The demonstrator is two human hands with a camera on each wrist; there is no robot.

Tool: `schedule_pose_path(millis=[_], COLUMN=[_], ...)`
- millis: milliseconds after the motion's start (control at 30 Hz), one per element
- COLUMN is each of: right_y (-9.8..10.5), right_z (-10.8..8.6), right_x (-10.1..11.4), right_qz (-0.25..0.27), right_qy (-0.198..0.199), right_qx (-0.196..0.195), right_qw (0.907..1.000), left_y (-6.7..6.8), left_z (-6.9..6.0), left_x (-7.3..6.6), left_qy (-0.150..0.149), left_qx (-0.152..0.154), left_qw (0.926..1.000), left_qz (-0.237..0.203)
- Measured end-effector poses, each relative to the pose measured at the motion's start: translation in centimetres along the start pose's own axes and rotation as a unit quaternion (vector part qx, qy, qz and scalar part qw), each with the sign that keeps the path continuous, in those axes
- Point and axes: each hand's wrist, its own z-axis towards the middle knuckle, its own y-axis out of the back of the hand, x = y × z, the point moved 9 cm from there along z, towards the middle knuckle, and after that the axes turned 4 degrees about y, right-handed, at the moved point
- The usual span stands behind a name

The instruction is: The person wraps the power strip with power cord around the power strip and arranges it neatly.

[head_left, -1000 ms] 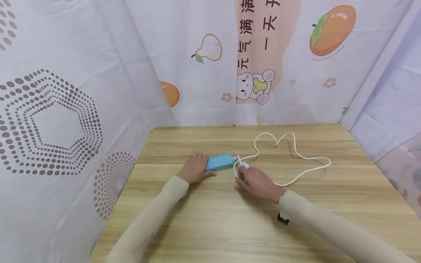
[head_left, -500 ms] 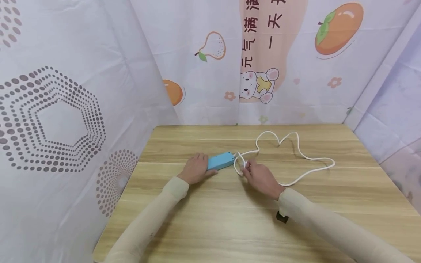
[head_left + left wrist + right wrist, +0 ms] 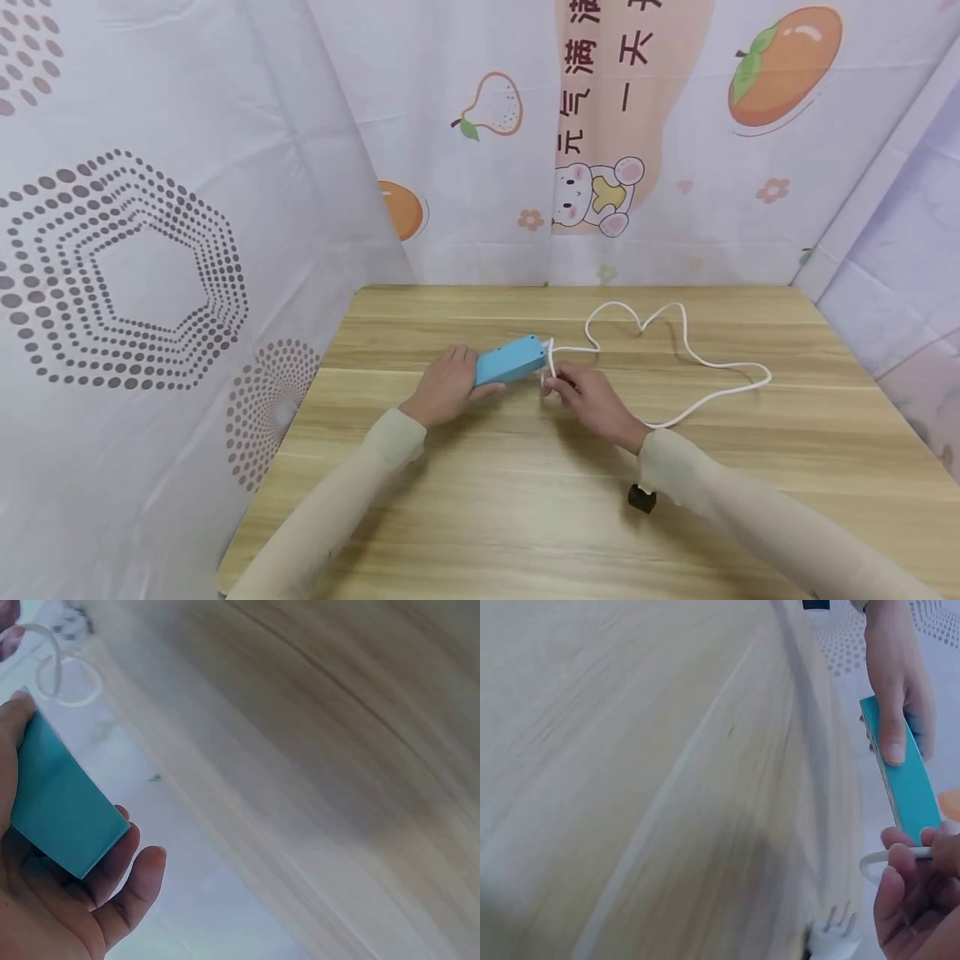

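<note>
In the head view my left hand grips the near-left end of a blue power strip. The strip's far right end is tilted up off the table. My right hand pinches the white cord close to where it leaves the strip. The left wrist view shows the fingers and thumb wrapped around the blue strip, with a small cord loop beyond it. In the right wrist view, a white three-pin plug lies near the pinching fingers.
The remaining cord makes a wide, wavy loop across the right half of the wooden table. Printed curtains stand behind and at both sides of it. A small black piece sits under the right cuff.
The strip's right end has lifted and swung slightly away from me. My right fingers have shifted from a white piece by the strip to the cord, and the cord's small loop has changed shape.
</note>
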Motion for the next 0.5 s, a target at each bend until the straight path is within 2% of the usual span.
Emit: schedule_pose_path(millis=[200, 300, 500], right_y=[0.1, 0.1, 0.2], right_z=[0.1, -0.1, -0.4], right_x=[2.1, 2.2, 2.0], right_qz=[0.028, 0.03, 0.035], right_qy=[0.045, 0.047, 0.051], right_qx=[0.001, -0.001, 0.006], right_qw=[0.9986, 0.9984, 0.9981], left_y=[1.7, 2.4, 2.7], left_z=[-0.5, -0.8, -1.4], left_x=[-1.3, -1.5, -1.2], left_qy=[0.02, 0.041, 0.083], left_qx=[0.005, 0.012, 0.028], left_qw=[0.9963, 0.9906, 0.9772], left_qz=[-0.084, -0.13, -0.193])
